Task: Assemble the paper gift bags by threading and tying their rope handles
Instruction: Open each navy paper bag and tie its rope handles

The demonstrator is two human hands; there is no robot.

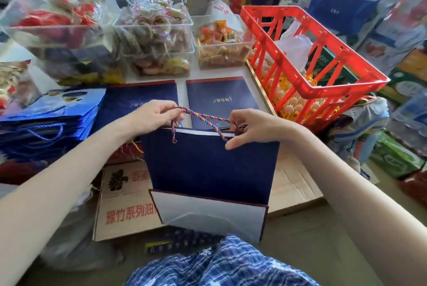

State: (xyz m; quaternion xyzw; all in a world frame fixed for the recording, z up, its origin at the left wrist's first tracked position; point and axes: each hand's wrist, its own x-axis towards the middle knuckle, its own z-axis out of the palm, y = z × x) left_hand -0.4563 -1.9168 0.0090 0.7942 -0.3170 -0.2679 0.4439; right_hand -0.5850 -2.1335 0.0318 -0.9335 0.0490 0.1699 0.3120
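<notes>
One head-worn wide-angle view looks forward and down, close over a navy paper bag (208, 165), the cluttered tabletop (251, 73) beyond.

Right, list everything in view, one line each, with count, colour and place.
gift bag: one, navy, held upright at centre.
rope handle: one, red, blue and yellow twist, strung across the bag's top edge.
flat bags: two, navy, lying on the table behind.
bag stack: one pile, bright blue, left.
tubs: three, clear, full of wrapped snacks, at the back.
crate: one, red, right, eggs inside.
cardboard: flattened, tan, under the bag.
left hand: pinches the rope's left end.
right hand: pinches the rope at the bag's right top edge.
</notes>
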